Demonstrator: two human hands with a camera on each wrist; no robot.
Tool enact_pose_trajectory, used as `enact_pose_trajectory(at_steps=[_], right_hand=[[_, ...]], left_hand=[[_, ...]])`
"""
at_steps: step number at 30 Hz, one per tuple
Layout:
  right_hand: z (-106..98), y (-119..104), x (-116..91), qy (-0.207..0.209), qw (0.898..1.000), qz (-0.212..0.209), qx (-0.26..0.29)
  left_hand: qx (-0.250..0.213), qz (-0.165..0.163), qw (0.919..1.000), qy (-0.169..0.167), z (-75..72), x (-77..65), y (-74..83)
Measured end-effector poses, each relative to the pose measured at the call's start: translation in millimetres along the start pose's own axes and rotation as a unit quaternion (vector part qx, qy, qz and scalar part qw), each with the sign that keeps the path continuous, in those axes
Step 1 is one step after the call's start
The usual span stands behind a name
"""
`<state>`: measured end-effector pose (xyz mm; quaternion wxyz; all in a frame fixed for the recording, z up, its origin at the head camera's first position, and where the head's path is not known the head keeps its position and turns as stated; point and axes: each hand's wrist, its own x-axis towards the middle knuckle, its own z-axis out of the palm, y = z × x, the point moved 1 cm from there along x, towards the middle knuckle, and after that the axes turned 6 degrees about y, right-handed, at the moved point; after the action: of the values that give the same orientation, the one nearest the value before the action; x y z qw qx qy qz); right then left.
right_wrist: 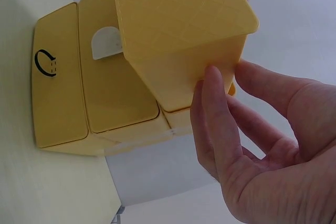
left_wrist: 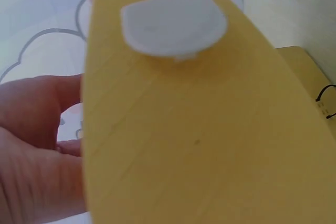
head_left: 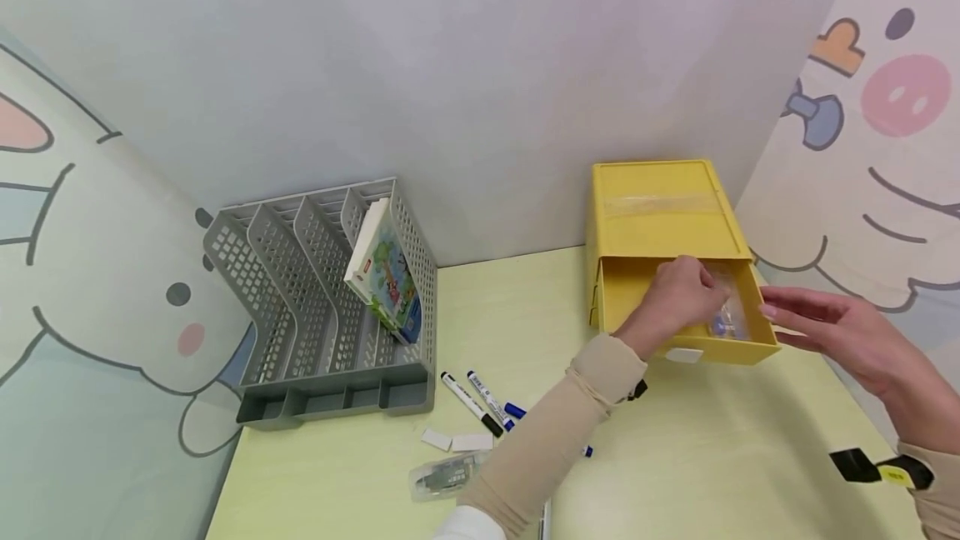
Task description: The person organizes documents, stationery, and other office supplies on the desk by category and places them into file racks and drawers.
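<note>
A yellow drawer [head_left: 671, 348] is pulled out of the top of a yellow drawer cabinet [head_left: 660, 219]. My left hand [head_left: 678, 298] reaches over its front into it, fingers curled, pinching a clear plastic packet [head_left: 729, 319] with blue on it. In the left wrist view the drawer front [left_wrist: 205, 129] hides the fingertips of this left hand [left_wrist: 37, 135]. At the drawer's right side is my right hand [head_left: 840, 327]. The right wrist view shows that hand [right_wrist: 278, 161] with extended fingers touching the side wall [right_wrist: 176, 82] near its rim.
A grey file rack [head_left: 330, 382] with upright books [head_left: 386, 273] stands on the left. Between rack and cabinet lie markers [head_left: 472, 404], small white blocks [head_left: 472, 442] and a clear case [head_left: 446, 477], partly under my left forearm. A lower drawer has a black loop handle [right_wrist: 44, 62].
</note>
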<state>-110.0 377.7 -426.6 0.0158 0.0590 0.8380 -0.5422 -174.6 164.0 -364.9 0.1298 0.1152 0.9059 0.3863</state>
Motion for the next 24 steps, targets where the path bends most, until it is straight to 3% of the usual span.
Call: enact_pose_trajectory(at_steps=[4, 10, 16, 24], right_hand=[[0, 0, 0, 0.002, 1.000, 0.001, -0.013], [-1, 0, 1, 0.003, 1.000, -0.002, -0.023], [0, 1, 1, 0.003, 1.000, 0.003, -0.024], [0, 1, 1, 0.004, 1.000, -0.001, -0.016]], left_hand=[[-0.027, 0.037, 0.9989, 0.010, -15.3, -6.8, 0.7], [-0.062, 0.069, 0.9955, 0.021, -35.4, -14.9, -7.5], [-0.099, 0.122, 0.9867, 0.040, -55.4, -24.3, -18.1], [-0.159, 0.156, 0.9740, 0.039, -77.8, -40.0, -36.2]])
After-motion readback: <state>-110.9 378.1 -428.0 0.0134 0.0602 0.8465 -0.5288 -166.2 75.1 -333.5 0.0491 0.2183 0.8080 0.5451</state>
